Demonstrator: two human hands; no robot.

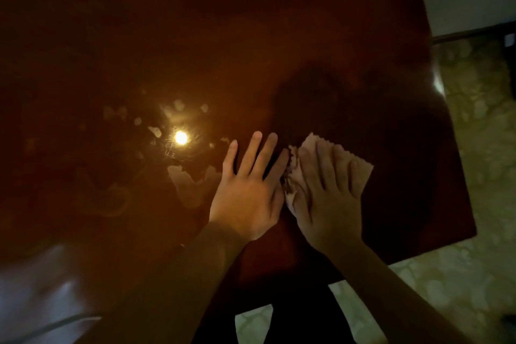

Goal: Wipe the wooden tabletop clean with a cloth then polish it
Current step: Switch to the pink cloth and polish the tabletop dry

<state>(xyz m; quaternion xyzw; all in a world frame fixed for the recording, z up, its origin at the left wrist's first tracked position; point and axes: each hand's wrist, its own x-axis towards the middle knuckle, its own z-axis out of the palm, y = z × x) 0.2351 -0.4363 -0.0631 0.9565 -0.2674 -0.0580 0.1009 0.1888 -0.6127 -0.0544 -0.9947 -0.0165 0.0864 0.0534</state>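
The cloth (332, 167) lies on the dark tabletop (195, 36) near its right edge, mostly hidden under the right hand (329, 198), whose straight, spread fingers press it flat. The left hand (248, 190) rests open just beside it, holding nothing (thumb hidden). A lamp glare (181, 137) shows smears, hard to make out.

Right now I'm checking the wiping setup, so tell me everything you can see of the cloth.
The cloth is small, thin and pale pinkish-beige, with zigzag-cut edges. It lies on the dark glossy wooden tabletop near its right side, flat at the right corner, bunched into folds on its left. The right hand presses on it with spread, straight fingers. The left hand lies flat beside it, near its crumpled edge.
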